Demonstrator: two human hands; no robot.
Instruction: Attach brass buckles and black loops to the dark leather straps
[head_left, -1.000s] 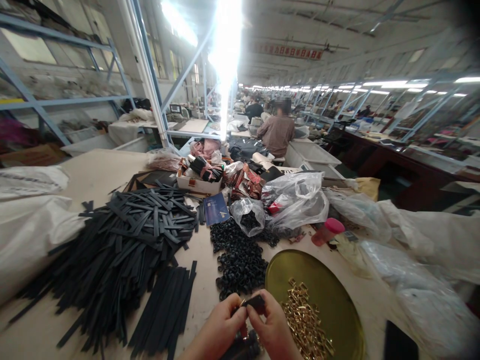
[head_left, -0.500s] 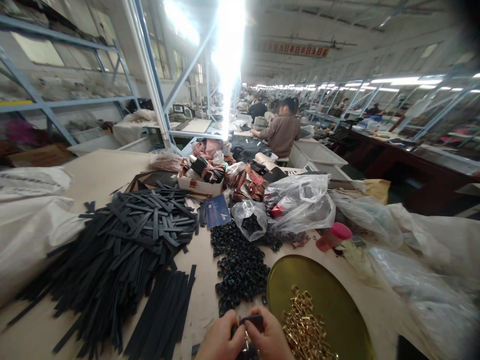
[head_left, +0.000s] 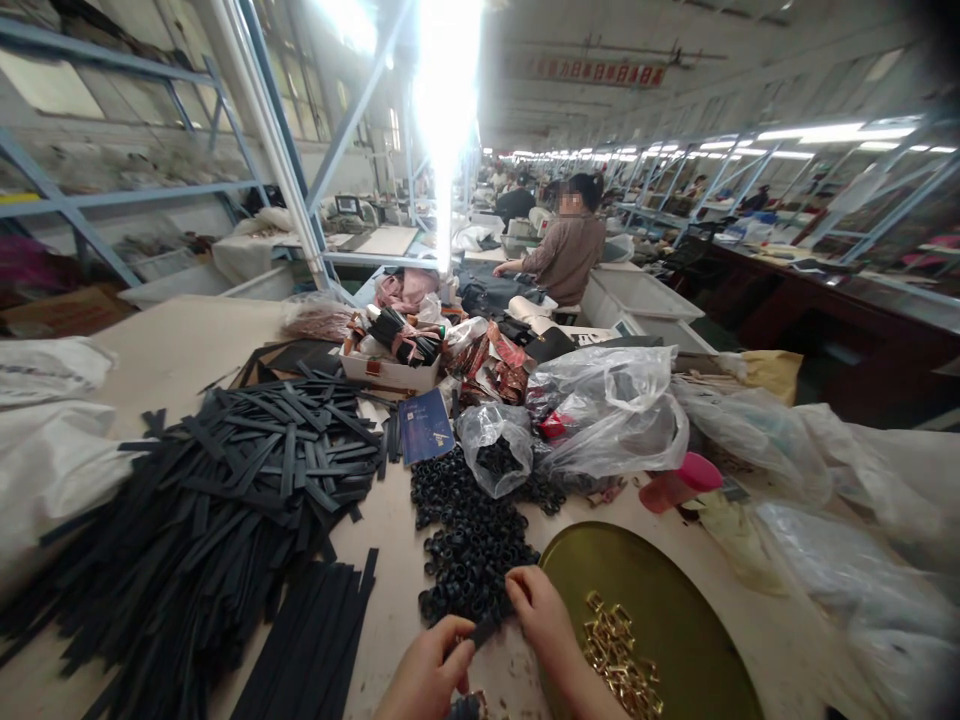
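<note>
A pale beige flat-topped table (head_left: 390,545) is spread across the lower frame. Its left half is covered by a tangled heap of flat black strips (head_left: 247,450), with a straighter row of flat black strips (head_left: 307,640) laid at lower centre-left. At centre, small black rings (head_left: 472,550) are piled below a blue rectangular booklet (head_left: 425,427). A round olive-gold tray (head_left: 675,610) is set at lower right; above it, a pinkish-red plastic cup (head_left: 679,483) is tipped sideways.
</note>
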